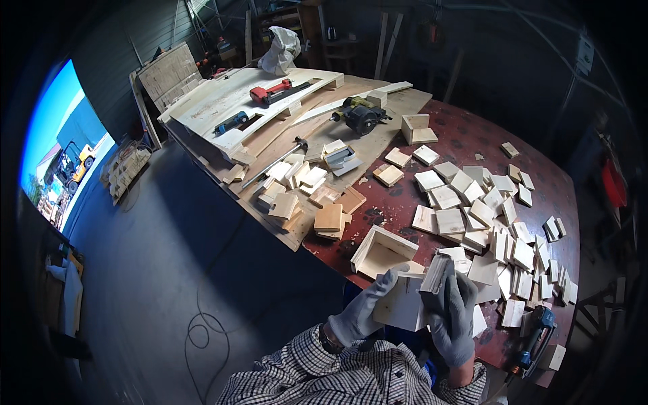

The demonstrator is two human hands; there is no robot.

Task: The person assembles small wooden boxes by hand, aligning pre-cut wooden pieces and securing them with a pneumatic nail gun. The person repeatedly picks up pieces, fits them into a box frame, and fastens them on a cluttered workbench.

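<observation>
My left hand (362, 312), in a grey work glove, is closed on a pale wooden piece (399, 302) near the table's front edge. That piece looks like a small board or box side; its far side is hidden. My right hand (453, 317), gloved as well, grips a few small wooden blocks (437, 273) held upright against the right end of the piece. Just beyond my left hand rests a small open wooden box (393, 241) with raised sides. To the right, many loose wooden blocks (449, 221) lie in a heap on the dark red tabletop (368, 196).
A blue nail gun (536, 341) lies at the table's near right. On the lighter boards at the back left are a circular saw (361, 116), a red nail gun (271, 92), a blue tool (231, 123) and a hammer (278, 160). A cable (208, 331) coils on the floor.
</observation>
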